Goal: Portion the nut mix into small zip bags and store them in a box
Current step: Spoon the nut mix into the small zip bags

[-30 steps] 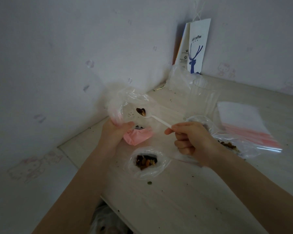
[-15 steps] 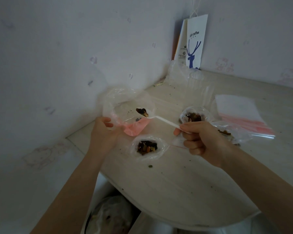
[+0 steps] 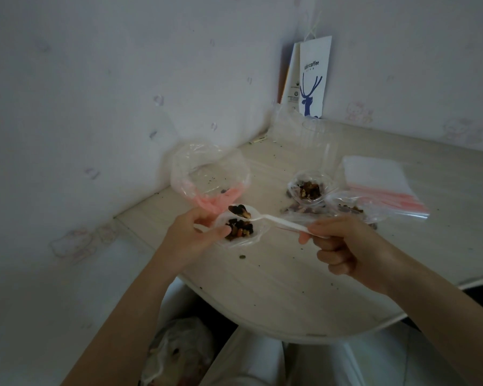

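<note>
Nut mix: dark brown and tan pieces heaped in the bowl of a white plastic spoon, which is held level just above a small bag. That bag lies open on the table and already holds a mound of mix. Right hand pinches the spoon handle's end between thumb and forefinger, other fingers curled. Left hand grips the pink zip edge of a large clear bag held up open, nearly empty, crumbs inside. Second small bag, filled and open, sits farther right. Stack of empty zip bags lies beyond it. Crumbs scattered on the tabletop.
</note>
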